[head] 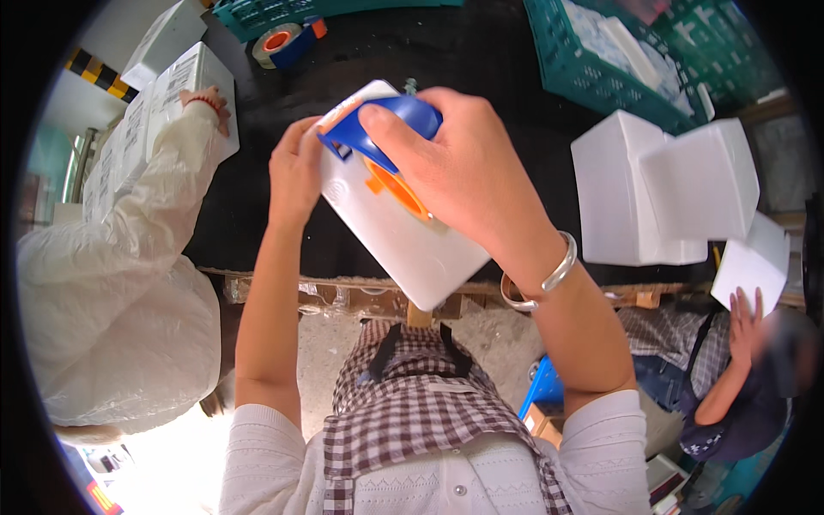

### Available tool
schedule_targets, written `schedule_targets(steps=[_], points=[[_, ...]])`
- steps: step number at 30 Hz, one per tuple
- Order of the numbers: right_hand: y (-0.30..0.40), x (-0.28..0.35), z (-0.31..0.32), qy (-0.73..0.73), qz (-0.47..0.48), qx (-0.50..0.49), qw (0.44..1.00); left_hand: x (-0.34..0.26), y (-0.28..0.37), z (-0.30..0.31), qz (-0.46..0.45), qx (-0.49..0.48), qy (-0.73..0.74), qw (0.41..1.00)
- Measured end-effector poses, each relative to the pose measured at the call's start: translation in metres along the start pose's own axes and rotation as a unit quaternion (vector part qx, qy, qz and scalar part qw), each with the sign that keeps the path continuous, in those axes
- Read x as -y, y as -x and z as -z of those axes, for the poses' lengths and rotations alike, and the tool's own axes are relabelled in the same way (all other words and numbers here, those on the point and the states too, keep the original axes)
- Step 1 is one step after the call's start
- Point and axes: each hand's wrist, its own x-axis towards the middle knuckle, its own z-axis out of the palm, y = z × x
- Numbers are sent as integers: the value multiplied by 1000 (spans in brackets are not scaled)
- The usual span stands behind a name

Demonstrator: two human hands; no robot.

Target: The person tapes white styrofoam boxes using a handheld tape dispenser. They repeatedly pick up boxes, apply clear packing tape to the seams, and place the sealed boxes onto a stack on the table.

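Before me a white foam box (412,257) sits tilted at the front edge of the black table. My right hand (476,167) grips a blue tape dispenser (393,122) with an orange hub (402,193), held over the far end of the box. Along that end runs a strip with orange print (341,111), partly under the dispenser. My left hand (295,174) rests against the box's left side, its fingers around the far left corner; most of its fingertips are hidden. A silver bangle (559,264) is on my right wrist.
Another tape dispenser (283,46) lies at the far left. White boxes (174,96) stand under a co-worker's hand (209,106) on the left. At right are more foam boxes (611,193), a green crate (566,71) and another person's hand (745,322) on a box.
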Motion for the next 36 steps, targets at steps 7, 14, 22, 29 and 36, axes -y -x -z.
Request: schedule_targets(steps=[7,14,22,29,36], points=[[146,-39,86,-111,-51,-44,992,-8,2,7,42,-87,-73,993],[216,-199,29,-76,21,-149,986,-1,0,-1,98,-3,256,962],[154,-191,30,-261,-79,-324,906,11,35,38,114,-92,-125,981],[-6,-223,65,-525,-341,38,779,0,130,57,45,-37,-328,943],[0,-247,57,-562,-288,15,775,-51,101,-35,-282,285,-473,785]])
